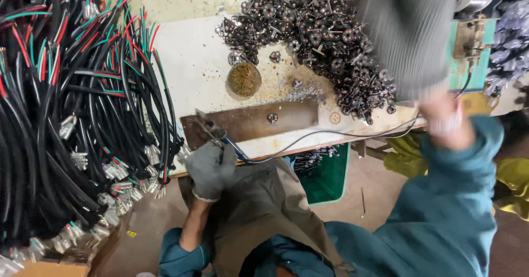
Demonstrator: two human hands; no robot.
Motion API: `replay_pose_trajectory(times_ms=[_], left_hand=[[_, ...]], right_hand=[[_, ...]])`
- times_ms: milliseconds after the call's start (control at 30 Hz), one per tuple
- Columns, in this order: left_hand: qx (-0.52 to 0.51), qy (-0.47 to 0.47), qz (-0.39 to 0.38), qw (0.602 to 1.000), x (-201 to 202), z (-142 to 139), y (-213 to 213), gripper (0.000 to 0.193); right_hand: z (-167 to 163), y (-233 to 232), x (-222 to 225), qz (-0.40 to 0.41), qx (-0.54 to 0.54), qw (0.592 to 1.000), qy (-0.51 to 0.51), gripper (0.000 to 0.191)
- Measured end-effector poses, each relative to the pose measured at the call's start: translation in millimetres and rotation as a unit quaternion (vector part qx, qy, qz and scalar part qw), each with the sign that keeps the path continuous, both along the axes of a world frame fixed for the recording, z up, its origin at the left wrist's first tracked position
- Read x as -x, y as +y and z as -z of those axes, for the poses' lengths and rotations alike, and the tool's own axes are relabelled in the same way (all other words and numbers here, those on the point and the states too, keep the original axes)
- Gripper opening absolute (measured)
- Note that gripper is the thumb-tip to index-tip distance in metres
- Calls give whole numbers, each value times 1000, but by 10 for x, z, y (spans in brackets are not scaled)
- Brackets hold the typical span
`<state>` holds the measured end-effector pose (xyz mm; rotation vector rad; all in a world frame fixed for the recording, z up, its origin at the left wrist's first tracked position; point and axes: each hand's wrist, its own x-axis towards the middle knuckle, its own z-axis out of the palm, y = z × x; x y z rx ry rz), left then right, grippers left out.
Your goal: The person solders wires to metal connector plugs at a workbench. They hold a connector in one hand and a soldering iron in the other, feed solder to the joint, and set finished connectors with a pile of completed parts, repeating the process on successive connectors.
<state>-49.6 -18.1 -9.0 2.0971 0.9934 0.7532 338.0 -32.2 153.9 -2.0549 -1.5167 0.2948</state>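
1. The gloved left hand (211,169) is closed around a thin metal tool (212,129) with a blue grip; the tool sticks out past the knuckles onto the brown metal plate (259,121) on the worktop (193,73).
2. The right hand (410,34), in a grey glove, is raised and blurred; I cannot tell how far open it is.
3. Beyond the left hand lie a small button part (271,117) on the plate, a round brown dish (244,79) and a heap of dark round parts (314,29). Bundled wires (71,106) hang just beside it.
4. The tool's long axis runs diagonally, tip pointing up and away from the hand; a cable (308,138) trails off toward the right hand.
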Motion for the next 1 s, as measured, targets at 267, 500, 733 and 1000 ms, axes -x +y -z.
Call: replay_pose_trajectory(times_ms=[267, 500, 733, 1000], left_hand=[[397, -173, -121, 893, -23, -308, -501, 32], [228, -100, 187, 950, -363, -711, -579, 17], [52, 1, 76, 996, -314, -1050, -201, 20], [-159, 307, -56, 937, 94, -743, 616, 38]], right_hand=[[722, -1368, 1956, -269, 214, 893, 291, 65], [1273, -1488, 2349, 81, -141, 779, 605, 60], [1868, -1501, 2153, 213, -284, 664, 658, 41], [1595, -1134, 1984, 155, -253, 793, 533, 78]])
